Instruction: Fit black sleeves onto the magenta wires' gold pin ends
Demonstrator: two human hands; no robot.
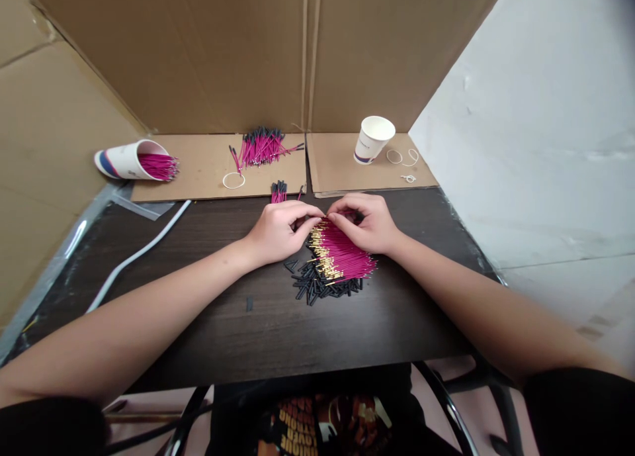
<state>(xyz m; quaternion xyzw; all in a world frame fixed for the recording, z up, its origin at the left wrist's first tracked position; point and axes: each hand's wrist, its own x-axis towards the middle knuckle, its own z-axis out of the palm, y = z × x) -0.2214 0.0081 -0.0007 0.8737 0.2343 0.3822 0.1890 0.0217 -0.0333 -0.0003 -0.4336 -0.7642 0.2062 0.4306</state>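
Magenta wires (350, 254) heaped at the centre of the counter (278, 337)

Head view: the gold-tipped wires lie in a layered pile at the middle of the frame, gold ends toward the left. Black tubes (317, 287) are scattered along the pile's lower and left edges. The left hand (282, 229) and right hand (367, 221) meet at the pile's upper edge, thumbs and fingers bent toward each other; whether either grips a wire or tube is too small to tell. Just above the left hand sits a small black-capped bunch (278, 192). In the upper middle, a larger black-capped bunch (262, 146) rests on a cardboard sheet (198, 171), near a white ring (233, 188). At upper left, a tipped paper cup (118, 161) holds more magenta wires, their ends sticking out. At upper right, an upright paper cup (373, 141) stands beside white bands (408, 178).
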